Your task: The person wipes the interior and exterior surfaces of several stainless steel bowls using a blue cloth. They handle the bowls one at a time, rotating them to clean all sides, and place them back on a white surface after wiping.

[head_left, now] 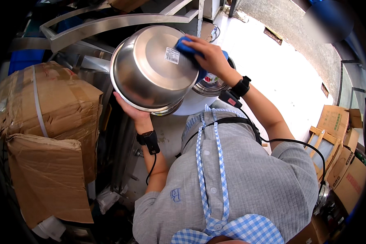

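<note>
A deep stainless steel bowl (144, 77) is tilted in front of me, its underside facing up and a white barcode label stuck on the base. My left hand (131, 112) grips the rim at the lower left, with most of its fingers hidden beneath the bowl. On the right side of the base, my right hand (209, 55) presses a blue cloth (184, 45) against the metal. Below the bowl, partly covered by it, more shiny steel ware (213, 87) sits on a white round surface (191, 105).
Bulky taped cardboard boxes (49, 105) stand close on my left. A metal frame (122, 26) spans the area beyond the bowl. More cardboard cartons (333, 122) and a wooden crate (319, 142) lie at the right. Cables run from both my wrists.
</note>
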Action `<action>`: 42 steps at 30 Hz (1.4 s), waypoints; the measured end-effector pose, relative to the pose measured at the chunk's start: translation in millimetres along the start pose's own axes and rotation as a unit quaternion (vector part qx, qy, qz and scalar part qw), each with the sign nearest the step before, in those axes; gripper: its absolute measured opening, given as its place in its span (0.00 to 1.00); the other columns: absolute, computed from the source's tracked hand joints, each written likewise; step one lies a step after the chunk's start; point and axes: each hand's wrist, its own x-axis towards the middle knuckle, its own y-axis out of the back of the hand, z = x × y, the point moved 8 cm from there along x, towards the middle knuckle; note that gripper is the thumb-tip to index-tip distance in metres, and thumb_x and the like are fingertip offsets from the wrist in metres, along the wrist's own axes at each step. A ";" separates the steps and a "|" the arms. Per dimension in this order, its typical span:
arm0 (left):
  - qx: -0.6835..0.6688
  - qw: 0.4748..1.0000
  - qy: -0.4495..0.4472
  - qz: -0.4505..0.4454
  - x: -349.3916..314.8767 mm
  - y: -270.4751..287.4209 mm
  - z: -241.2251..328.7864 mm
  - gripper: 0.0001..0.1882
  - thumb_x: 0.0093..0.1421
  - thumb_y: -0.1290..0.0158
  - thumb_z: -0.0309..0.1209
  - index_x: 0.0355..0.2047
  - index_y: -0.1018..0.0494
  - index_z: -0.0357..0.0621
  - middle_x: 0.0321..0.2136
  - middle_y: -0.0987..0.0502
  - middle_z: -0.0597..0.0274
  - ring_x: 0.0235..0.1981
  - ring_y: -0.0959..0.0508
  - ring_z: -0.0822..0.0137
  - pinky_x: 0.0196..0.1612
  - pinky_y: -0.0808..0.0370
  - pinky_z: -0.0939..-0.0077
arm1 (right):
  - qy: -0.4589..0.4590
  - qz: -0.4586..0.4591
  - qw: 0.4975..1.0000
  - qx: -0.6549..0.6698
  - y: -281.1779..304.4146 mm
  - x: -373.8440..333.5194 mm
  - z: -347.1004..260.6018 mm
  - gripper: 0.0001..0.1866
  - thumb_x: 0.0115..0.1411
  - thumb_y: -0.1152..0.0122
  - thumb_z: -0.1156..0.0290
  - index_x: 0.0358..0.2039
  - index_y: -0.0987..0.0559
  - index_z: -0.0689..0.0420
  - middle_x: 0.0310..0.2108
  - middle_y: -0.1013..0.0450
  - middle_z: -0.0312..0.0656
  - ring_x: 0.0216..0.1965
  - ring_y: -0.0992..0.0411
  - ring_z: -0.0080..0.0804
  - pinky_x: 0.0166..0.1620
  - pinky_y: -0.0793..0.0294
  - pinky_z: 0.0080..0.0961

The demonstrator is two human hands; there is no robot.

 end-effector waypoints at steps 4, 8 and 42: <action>-0.019 0.998 0.043 0.029 -5.5 -12.8 -6.6 0.35 0.66 0.66 0.57 0.64 0.44 0.45 0.63 0.41 0.59 0.63 0.40 0.56 0.64 0.44 0.57 | 0.037 -0.006 0.999 -0.017 -9.5 -7.3 -28.4 0.33 0.45 0.39 0.80 0.56 0.30 0.52 0.59 0.36 0.48 0.51 0.30 0.48 0.49 0.25 0.34; 0.012 0.999 0.041 -0.016 6.9 2.8 -22.2 0.36 0.66 0.66 0.58 0.64 0.44 0.45 0.62 0.40 0.57 0.62 0.39 0.56 0.63 0.42 0.58 | 0.106 -0.034 0.993 0.038 -15.5 -20.5 -85.5 0.38 0.43 0.40 0.83 0.59 0.33 0.51 0.62 0.39 0.45 0.49 0.28 0.47 0.47 0.24 0.34; 0.244 0.927 0.016 -0.283 19.4 -79.4 -99.9 0.15 0.58 0.40 0.28 0.44 0.27 0.35 0.37 0.22 0.61 0.38 0.23 0.72 0.45 0.27 0.80 | -0.344 0.140 0.926 -0.070 89.1 -136.0 82.8 0.20 0.53 0.47 0.74 0.48 0.23 0.60 0.36 0.23 0.51 0.34 0.23 0.45 0.41 0.24 0.32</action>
